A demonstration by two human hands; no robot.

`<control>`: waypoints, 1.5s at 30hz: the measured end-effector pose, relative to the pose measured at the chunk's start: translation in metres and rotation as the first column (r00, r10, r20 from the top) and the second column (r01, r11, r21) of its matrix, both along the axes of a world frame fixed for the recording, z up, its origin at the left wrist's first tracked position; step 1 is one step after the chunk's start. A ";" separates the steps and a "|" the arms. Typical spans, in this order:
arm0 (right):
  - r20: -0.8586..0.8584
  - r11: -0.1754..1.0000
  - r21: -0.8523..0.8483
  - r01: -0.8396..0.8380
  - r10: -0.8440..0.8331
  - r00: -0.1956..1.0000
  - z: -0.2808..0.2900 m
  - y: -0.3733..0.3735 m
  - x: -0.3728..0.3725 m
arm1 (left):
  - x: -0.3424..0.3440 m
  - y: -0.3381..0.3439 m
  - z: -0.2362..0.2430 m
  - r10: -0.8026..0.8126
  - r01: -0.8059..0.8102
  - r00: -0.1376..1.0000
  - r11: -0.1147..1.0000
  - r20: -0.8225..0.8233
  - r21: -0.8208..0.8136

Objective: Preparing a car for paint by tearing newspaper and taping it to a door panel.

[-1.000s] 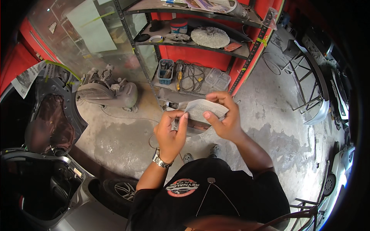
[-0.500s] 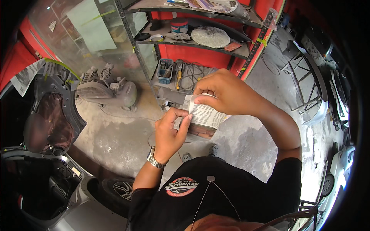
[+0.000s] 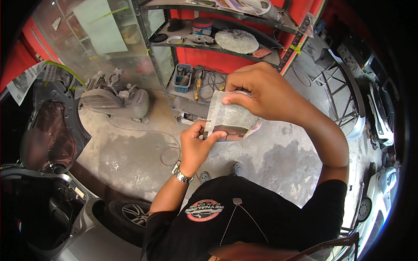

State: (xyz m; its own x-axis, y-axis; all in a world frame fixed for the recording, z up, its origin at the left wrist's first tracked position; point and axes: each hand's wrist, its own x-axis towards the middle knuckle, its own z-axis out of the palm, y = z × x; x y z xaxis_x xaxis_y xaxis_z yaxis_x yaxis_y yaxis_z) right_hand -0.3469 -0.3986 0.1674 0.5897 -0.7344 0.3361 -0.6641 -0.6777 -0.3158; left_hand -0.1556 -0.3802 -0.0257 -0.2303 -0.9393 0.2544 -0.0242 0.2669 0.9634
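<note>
A folded piece of newspaper is stretched between both my hands in front of my chest. My left hand, with a metal watch on its wrist, pinches the sheet's lower left edge. My right hand is raised higher and pinches the sheet's top edge between thumb and fingers. The paper hangs upright between them.
A grey compressor stands on the dusty concrete floor to the left. A metal shelf rack behind holds a round polishing pad, tape rolls and tools. A car's open door and wheel are at lower left. A metal frame stands at right.
My right hand has risen from level with the left to well above it, pulling the newspaper piece up and taut. My left hand has stayed at the lower edge.
</note>
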 end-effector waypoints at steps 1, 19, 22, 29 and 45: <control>0.005 0.997 -0.067 -0.038 0.038 0.999 -0.001 0.000 -0.001 | -0.001 -0.001 0.003 -0.003 0.003 1.000 1.000 -0.002 0.000; 0.029 0.955 -0.282 0.090 -0.085 0.996 0.010 0.005 -0.021 | -0.025 -0.003 -0.007 0.180 -0.200 0.980 0.867 -0.087 -0.457; 0.062 0.945 -0.306 0.111 -0.097 0.993 0.010 0.008 -0.023 | -0.027 -0.001 -0.004 0.232 -0.254 0.967 0.885 -0.104 -0.391; 0.076 0.941 -0.307 0.141 -0.124 0.989 0.007 0.008 -0.036 | -0.024 0.001 -0.014 0.362 -0.360 0.928 0.822 -0.082 -0.441; -0.072 0.921 -0.312 0.234 -0.269 0.961 -0.025 0.032 -0.074 | -0.036 -0.005 -0.051 0.056 -0.039 0.997 0.949 0.046 -0.313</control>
